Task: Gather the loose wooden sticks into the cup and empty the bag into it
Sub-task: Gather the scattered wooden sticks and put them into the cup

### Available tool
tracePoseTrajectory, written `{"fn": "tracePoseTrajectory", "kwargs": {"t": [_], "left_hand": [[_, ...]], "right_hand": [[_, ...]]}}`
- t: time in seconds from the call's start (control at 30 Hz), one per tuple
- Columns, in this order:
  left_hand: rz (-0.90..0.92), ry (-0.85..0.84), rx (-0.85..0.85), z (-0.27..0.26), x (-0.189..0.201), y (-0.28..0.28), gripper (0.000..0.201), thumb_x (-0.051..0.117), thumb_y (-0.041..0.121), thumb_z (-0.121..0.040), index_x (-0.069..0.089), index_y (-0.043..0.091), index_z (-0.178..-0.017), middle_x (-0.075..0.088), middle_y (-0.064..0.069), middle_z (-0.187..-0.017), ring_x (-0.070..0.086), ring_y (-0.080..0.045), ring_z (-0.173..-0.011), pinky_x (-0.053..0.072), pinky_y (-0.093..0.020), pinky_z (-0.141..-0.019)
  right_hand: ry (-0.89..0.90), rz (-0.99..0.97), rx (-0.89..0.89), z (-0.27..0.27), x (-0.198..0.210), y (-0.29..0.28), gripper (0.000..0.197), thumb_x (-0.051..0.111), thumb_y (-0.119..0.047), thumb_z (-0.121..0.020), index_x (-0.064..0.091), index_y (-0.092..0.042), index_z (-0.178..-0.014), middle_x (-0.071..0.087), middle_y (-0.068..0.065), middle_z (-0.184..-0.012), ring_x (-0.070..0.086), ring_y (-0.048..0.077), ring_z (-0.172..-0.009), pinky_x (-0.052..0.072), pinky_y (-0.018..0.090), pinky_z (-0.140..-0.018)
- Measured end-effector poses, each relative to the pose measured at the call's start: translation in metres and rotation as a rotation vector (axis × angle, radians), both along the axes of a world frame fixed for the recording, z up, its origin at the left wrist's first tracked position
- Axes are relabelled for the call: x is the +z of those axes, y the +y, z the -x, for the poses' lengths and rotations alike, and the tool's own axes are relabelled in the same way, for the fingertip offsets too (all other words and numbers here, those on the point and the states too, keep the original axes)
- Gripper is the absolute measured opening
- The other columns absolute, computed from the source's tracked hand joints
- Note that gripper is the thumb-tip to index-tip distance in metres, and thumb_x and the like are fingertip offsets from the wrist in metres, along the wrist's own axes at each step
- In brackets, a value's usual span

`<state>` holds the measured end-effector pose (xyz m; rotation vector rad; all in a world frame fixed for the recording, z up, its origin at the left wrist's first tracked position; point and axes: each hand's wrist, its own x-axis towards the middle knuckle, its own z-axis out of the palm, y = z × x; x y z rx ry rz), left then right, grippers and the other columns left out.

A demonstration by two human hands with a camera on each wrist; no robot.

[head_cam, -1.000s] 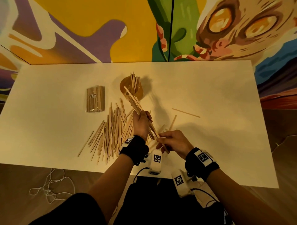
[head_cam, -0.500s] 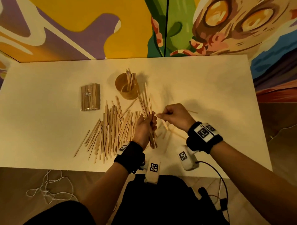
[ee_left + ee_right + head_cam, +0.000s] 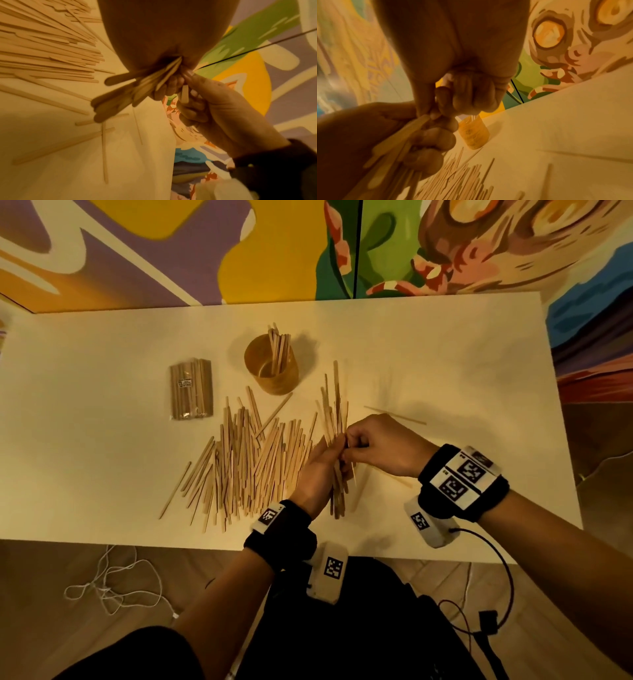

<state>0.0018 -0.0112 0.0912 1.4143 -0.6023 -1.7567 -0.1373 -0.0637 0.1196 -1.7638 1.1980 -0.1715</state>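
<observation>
My left hand (image 3: 320, 470) grips a bundle of wooden sticks (image 3: 337, 419) upright above the white table (image 3: 102, 364), fingers curled round its middle. My right hand (image 3: 371, 445) meets it from the right and pinches a stick (image 3: 184, 93) against the bundle. In the left wrist view the bundle's (image 3: 123, 92) lower ends fan out below the palm. A wooden cup (image 3: 272, 368) with several sticks in it stands behind the hands. A big pile of loose sticks (image 3: 246, 460) lies left of my left hand. The clear bag of sticks (image 3: 191, 392) lies flat left of the cup.
A single stick (image 3: 394, 415) lies right of my right hand, and a few more (image 3: 394, 479) lie under it. The painted wall (image 3: 308, 244) stands just behind the table. A white cord (image 3: 109, 583) lies on the floor at the front left.
My right hand has risen from the table's front and come up to the bundle in my left hand. The bundle has swung from leaning left to nearly upright.
</observation>
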Motion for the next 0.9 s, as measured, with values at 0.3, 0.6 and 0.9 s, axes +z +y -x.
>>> {"fn": "tracePoseTrajectory", "kwargs": {"t": [0.3,0.6,0.9], "left_hand": [[0.094,-0.092,-0.137,-0.003,-0.002,0.008,0.030,0.034,0.019,-0.104,0.058,0.007,-0.089,0.055,-0.008,-0.069,0.049,-0.015,-0.054,0.040,-0.029,-0.054],[0.067,0.024,-0.193,-0.009,-0.001,0.014,0.014,0.036,0.009,-0.103,0.048,0.004,-0.099,0.044,-0.002,-0.064,0.041,-0.011,-0.051,0.044,-0.024,-0.053],[0.042,0.176,-0.371,-0.001,0.007,0.025,0.023,0.032,0.013,-0.105,0.044,0.013,-0.085,0.038,0.000,-0.069,0.037,-0.009,-0.054,0.041,-0.023,-0.052]], "right_hand": [[-0.026,-0.113,0.153,0.006,0.004,0.014,0.021,0.066,-0.026,-0.089,0.056,-0.009,-0.083,0.061,-0.010,-0.063,0.056,-0.006,-0.057,0.039,0.014,-0.057],[-0.084,-0.168,0.167,0.014,0.000,0.011,0.013,0.063,-0.019,-0.092,0.063,-0.011,-0.082,0.063,0.002,-0.062,0.054,0.010,-0.059,0.043,0.031,-0.065],[-0.373,-0.216,-0.519,0.032,0.002,-0.038,0.030,0.049,-0.032,-0.098,0.058,-0.005,-0.107,0.065,0.019,-0.087,0.058,0.026,-0.067,0.036,0.028,-0.053]]}}
